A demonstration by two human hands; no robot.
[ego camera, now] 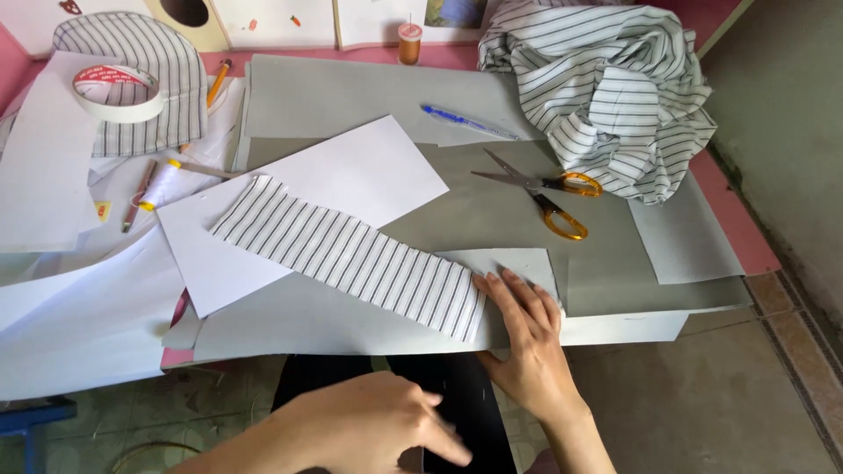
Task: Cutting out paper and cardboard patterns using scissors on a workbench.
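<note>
I press my right hand (525, 326), fingers flat, beside the striped strip (351, 255); my left hand (369, 427) hovers open and blurred; aligning comes next, I judge.

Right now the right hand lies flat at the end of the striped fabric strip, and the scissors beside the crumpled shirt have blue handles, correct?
Not quite. The head view shows the scissors have orange handles, not blue. The rest holds: the right hand lies flat at the end of the striped fabric strip, and the scissors lie beside the crumpled shirt.
</note>
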